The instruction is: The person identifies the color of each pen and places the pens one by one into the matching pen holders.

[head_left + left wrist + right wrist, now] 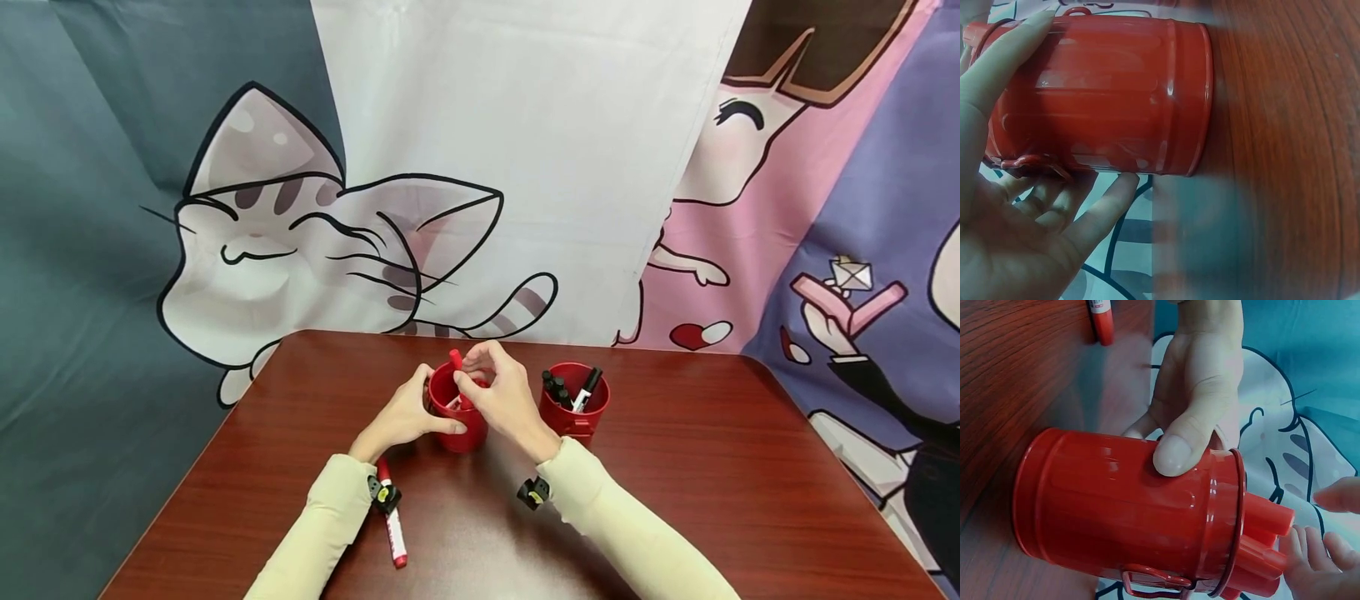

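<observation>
My left hand [403, 417] grips a small red metal bucket [1104, 100] standing upright on the table. In the right wrist view its thumb [1175, 453] presses the bucket's side below the rim. Several red markers [1263, 556] poke out of the bucket, red ends up. Over the bucket's mouth is my right hand [504, 396], thumb and fingers parted, fingertips right beside the red ends. A red and white marker [395, 533] lies on the table beneath my left wrist, partly hidden by the wrist camera.
To the right stands a second red bucket [581, 408] with several black-capped markers [588, 387] in it. The brown wooden table [675, 483] ends at a printed cartoon cloth [525, 125] hanging behind it.
</observation>
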A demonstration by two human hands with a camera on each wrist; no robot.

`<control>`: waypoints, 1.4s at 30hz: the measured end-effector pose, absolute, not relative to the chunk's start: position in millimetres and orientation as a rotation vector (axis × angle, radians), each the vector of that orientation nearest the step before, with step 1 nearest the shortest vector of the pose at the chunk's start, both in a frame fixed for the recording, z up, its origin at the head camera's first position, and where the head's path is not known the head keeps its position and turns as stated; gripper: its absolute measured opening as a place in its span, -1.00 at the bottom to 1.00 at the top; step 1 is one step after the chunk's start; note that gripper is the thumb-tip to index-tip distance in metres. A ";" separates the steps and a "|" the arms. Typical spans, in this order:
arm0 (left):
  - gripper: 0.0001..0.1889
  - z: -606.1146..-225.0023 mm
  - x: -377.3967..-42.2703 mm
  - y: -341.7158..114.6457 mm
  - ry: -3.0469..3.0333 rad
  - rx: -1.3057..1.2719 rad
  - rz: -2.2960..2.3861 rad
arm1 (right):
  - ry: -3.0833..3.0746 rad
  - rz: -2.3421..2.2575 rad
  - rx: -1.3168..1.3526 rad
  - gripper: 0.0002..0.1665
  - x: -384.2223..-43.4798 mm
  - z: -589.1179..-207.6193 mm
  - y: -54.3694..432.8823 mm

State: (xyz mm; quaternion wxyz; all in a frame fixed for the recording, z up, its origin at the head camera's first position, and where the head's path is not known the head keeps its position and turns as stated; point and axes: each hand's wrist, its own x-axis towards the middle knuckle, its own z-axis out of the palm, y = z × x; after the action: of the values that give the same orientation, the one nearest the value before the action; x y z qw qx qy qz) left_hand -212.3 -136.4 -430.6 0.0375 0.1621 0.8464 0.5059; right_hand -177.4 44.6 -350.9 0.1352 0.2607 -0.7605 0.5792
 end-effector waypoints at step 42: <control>-0.05 -425.4 -222.7 -144.9 2.579 0.620 1.355 | -3.106 0.862 0.968 -0.58 -139.0 -452.2 -35.8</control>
State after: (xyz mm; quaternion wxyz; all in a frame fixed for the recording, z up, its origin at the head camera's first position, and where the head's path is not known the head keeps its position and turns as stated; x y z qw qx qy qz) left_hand -222.7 -144.9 -425.4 0.0814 0.2075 0.8630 0.4534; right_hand -139.0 -35.8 -452.2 -0.1120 0.2858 -0.9171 0.2544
